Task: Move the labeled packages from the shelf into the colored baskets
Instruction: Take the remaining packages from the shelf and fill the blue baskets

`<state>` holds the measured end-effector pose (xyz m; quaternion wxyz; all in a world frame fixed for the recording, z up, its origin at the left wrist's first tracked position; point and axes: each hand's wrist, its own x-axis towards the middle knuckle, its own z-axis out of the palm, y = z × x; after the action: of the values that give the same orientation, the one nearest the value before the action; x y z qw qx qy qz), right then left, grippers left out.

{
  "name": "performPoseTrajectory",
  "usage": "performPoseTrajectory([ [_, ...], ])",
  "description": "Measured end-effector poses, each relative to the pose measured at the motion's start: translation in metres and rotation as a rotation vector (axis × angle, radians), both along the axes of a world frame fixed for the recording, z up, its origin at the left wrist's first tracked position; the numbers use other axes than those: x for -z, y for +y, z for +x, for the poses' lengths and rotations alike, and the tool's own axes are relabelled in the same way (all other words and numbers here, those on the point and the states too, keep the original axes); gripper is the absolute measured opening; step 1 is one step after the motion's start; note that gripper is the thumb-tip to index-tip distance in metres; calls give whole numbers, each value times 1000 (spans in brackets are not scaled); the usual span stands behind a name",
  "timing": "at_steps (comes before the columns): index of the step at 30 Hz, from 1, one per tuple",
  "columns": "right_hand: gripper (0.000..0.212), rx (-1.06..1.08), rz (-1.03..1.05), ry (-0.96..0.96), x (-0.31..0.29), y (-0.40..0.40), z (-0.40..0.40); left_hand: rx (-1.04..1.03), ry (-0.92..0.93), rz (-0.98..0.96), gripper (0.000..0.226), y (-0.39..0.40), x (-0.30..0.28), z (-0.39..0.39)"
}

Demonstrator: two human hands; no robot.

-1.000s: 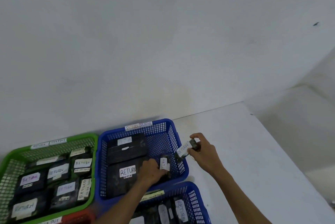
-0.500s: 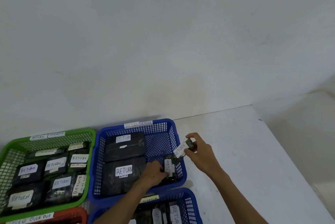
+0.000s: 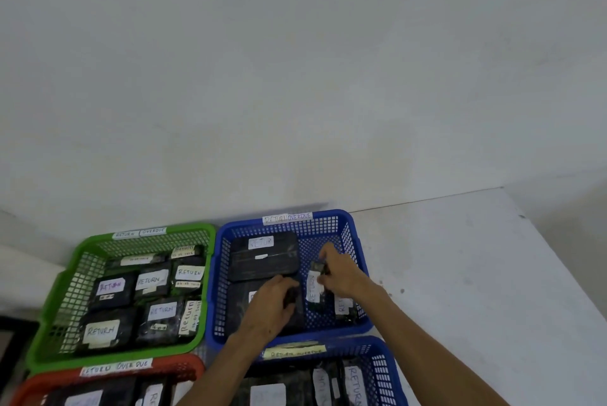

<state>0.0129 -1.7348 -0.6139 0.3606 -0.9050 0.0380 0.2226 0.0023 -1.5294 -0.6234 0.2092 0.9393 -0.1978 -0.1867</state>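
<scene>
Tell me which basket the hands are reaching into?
The far blue basket by the wall. Both the left hand and right hand are inside it; the green, red and nearer blue baskets have no hands inside.

Perforated plastic basket (image 3: 328, 228), paper labels (image 3: 287, 218)

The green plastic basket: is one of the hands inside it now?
No, both the left hand and the right hand are over the upper blue plastic basket, beside the green plastic basket.

Both hands (image 3: 274, 303) (image 3: 341, 274) hold small packages inside the far blue basket (image 3: 328, 218).
</scene>
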Motion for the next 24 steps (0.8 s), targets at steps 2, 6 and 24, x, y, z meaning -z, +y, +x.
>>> performPoseTrajectory([
  [2,29,-32,-48,29,12,8,1,23,-7,-45,52,0,5,-5],
  [6,30,-84,-118,20,33,16,-4,72,-43,-28,61,-3,11,-9],
  [24,68,-316,-480,86,8,2,-16,127,-34,282,55,-36,20,1],
])
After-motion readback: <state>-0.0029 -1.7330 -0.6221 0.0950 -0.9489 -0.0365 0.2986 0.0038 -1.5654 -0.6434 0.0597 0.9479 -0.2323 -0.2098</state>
